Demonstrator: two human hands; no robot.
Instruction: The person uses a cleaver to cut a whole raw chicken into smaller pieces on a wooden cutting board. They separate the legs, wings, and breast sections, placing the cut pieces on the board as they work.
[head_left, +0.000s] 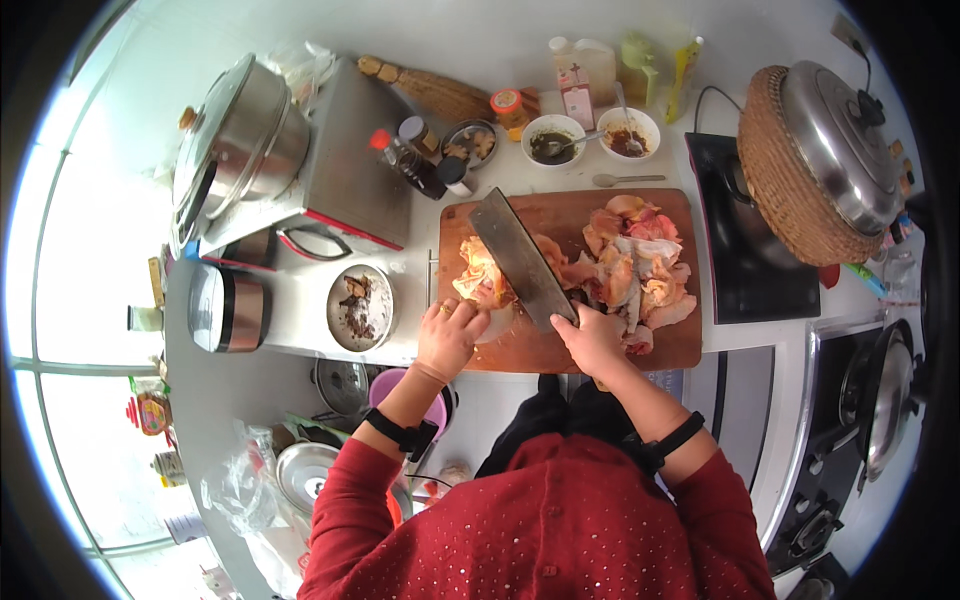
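A wooden cutting board (555, 360) lies before me with raw chicken on it. My right hand (589, 337) grips a broad cleaver (521, 259), its blade slanting up and left across the board. At the board's left, my left hand (454, 334) has its fingers on the lower end of a piece of raw chicken with yellowish skin (480, 274). Several cut chicken pieces (649, 270) are heaped on the right half of the board. Part of the meat behind the blade is hidden.
Left of the board stands a white bowl (360, 307) with dark dried bits. Behind it are a soy sauce bottle (409, 169), a bowl of dark green sauce (551, 142), a bowl of red-brown seasoning (630, 135) and a spoon (628, 180). A black induction cooktop (757, 262) sits at right.
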